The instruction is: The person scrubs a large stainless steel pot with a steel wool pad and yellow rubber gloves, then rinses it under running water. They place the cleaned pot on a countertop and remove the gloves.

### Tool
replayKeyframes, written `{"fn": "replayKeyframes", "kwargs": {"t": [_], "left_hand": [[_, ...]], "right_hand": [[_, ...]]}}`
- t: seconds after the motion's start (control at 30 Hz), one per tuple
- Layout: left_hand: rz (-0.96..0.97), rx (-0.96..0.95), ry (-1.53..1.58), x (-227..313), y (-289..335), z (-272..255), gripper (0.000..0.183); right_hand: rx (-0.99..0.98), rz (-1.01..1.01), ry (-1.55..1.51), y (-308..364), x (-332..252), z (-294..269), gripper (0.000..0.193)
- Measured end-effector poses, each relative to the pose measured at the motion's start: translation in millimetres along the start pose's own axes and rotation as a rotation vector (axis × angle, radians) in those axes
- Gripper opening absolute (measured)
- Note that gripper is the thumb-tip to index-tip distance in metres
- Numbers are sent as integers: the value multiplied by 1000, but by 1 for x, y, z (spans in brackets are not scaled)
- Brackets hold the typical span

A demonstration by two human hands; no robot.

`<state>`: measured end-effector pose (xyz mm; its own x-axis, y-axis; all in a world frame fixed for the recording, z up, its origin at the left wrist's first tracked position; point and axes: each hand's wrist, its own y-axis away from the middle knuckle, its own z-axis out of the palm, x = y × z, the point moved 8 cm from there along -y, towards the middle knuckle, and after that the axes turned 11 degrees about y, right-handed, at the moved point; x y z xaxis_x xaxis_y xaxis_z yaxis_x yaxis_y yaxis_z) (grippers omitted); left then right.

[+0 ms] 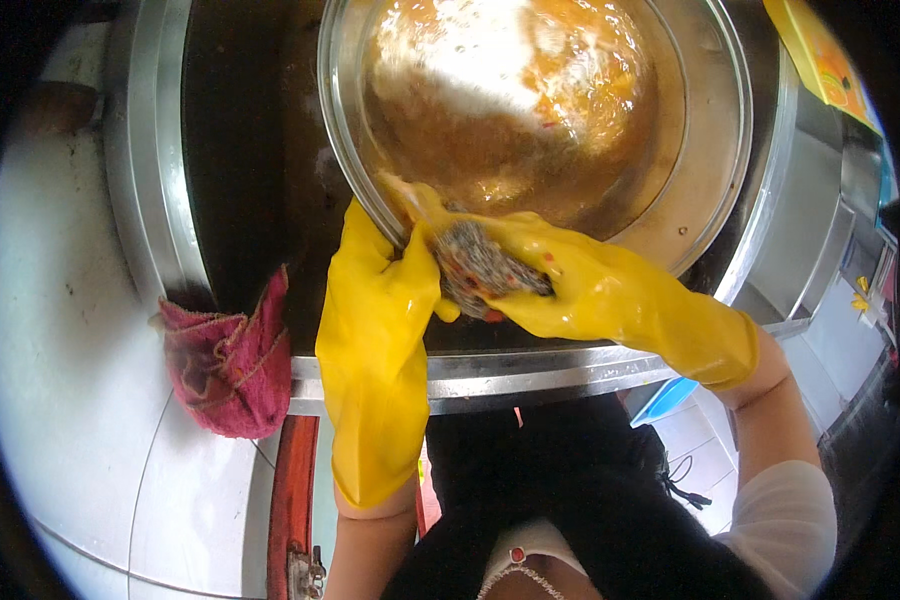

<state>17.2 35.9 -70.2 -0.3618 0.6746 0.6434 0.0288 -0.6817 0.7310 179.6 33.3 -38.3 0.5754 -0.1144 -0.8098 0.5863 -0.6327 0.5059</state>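
A large round metal basin tilts in front of me, with murky brownish water and small red bits in it. My left hand, in a yellow rubber glove, is closed on the basin's near-left rim; some of its fingers are hidden. My right hand, gloved the same way, is wrapped round a grey wiry scouring pad. Reddish food scraps cling to the pad. The pad is beside my left thumb, at the basin's near edge.
The basin sits over a metal sink with a dark inside. A dark pink cloth hangs over its near-left corner. White tiles lie on the left. At the upper right is a yellow printed package.
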Motion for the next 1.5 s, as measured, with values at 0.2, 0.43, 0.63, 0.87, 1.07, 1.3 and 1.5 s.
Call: {"fn": "replayKeyframes", "kwargs": {"t": [0.2, 0.43, 0.63, 0.87, 1.07, 1.3, 1.5], "left_hand": [[-31, -99, -21, -6, 2, -2, 41], [310, 38, -398, 22, 0, 2, 77], [996, 26, -932, 78, 63, 53, 85], [213, -473, -339, 39, 81, 142, 96], [55, -553, 196, 60, 85, 199, 99], [388, -166, -269, 57, 13, 144, 72], [633, -26, -969, 63, -17, 85, 71]], "right_hand": [[-62, 34, 434, 65, 43, -25, 42], [441, 268, 817, 145, 56, -120, 60], [830, 80, -1260, 175, 80, -132, 50], [882, -62, -1513, 136, 66, -100, 52], [927, -216, -1149, 114, -7, -109, 35], [811, 330, -214, 112, 0, -124, 62], [972, 520, 85, 156, 64, -103, 84]]}}
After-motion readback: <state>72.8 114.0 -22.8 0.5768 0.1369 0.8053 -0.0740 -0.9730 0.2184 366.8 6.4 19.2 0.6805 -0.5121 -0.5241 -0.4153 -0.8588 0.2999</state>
